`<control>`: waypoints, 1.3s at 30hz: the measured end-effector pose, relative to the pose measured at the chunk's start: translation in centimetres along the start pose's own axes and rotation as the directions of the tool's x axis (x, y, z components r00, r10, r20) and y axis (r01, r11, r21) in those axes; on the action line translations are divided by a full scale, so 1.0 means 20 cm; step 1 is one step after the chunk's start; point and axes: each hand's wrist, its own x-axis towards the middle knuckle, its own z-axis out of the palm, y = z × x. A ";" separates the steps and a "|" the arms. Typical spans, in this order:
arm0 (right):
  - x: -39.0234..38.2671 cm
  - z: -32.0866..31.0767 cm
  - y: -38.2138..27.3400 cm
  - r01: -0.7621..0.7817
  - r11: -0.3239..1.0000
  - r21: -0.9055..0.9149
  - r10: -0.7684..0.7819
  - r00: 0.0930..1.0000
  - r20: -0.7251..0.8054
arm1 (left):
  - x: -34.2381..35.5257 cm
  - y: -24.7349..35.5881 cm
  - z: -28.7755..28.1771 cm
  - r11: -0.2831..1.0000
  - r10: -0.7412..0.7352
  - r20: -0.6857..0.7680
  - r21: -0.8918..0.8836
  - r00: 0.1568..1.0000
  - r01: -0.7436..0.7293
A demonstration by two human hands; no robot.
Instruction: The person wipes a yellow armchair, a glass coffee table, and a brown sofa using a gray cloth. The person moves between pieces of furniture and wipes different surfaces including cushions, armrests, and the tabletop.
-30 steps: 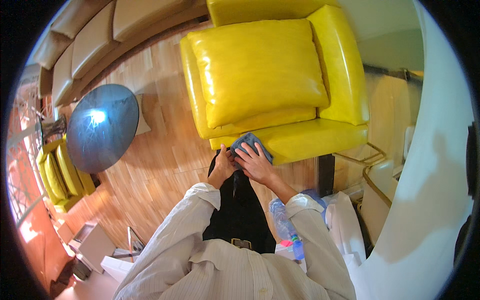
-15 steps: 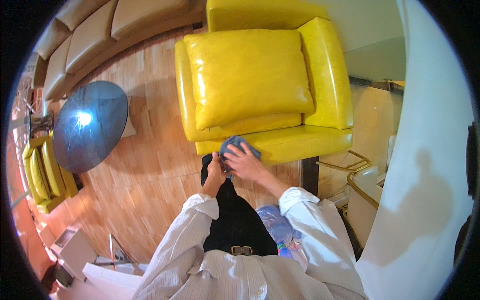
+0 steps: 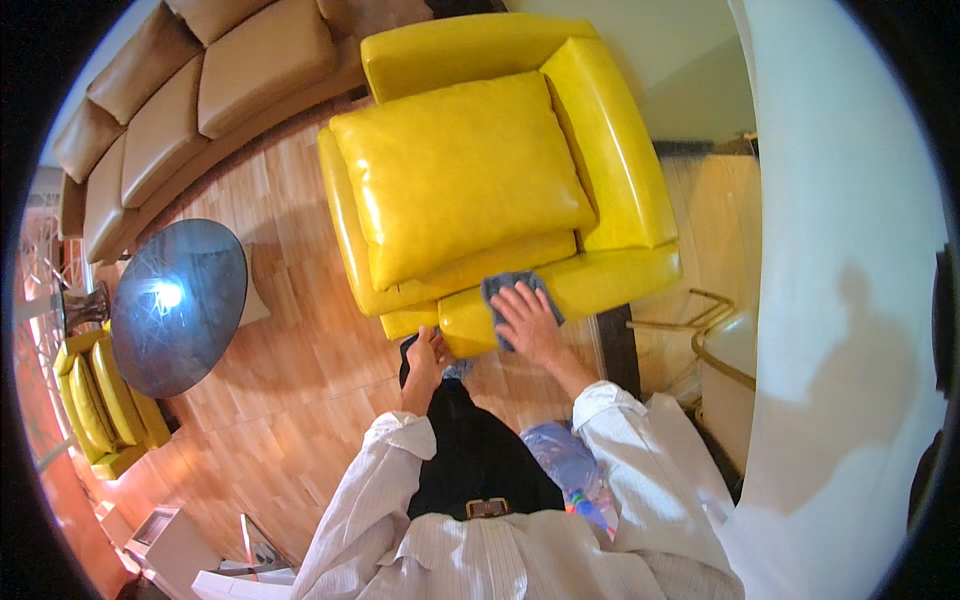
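A yellow leather armchair stands in front of me on the wooden floor. My right hand presses a grey-blue cloth flat against the chair's near armrest, fingers spread over the cloth. My left hand rests against the near corner of that armrest, holding nothing that I can see. A clear plastic spray bottle with a coloured head is tucked under my right arm at my waist.
A round dark glass table stands to the left. A tan sofa curves along the far left. Another yellow seat sits at the left rim. A white wall and a gold-framed stand are at the right.
The view has shifted so the armchair sits further right. My right hand with the cloth has slid right along the armrest, away from my left hand.
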 end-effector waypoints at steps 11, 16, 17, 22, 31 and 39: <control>-0.11 -0.16 -0.10 -0.341 0.581 0.739 0.624 0.769 -0.136 | -0.50 0.12 0.20 0.779 0.350 0.196 0.482 0.916 -0.401; -0.14 -0.33 -0.28 -0.414 0.396 0.819 0.655 0.753 0.064 | -0.63 0.19 0.14 0.578 0.523 0.338 0.534 0.783 -0.617; -0.13 -0.35 -0.30 -0.399 0.431 0.809 0.657 0.754 0.023 | -0.65 0.20 0.13 0.547 0.572 0.354 0.506 0.739 -0.666; -0.02 -0.41 -0.40 -0.263 0.459 0.849 0.607 0.790 -0.083 | -0.79 0.15 0.05 0.369 0.793 0.314 0.435 0.523 -0.821; 0.29 -0.42 -0.86 -0.102 0.484 0.869 0.433 0.891 -0.136 | -1.00 0.26 -0.16 0.162 0.849 0.418 0.376 0.323 -0.912; 0.75 -0.29 -1.42 -0.025 0.601 0.799 0.157 0.984 -0.088 | -0.80 0.58 -0.74 0.319 0.932 0.066 0.315 0.356 -0.894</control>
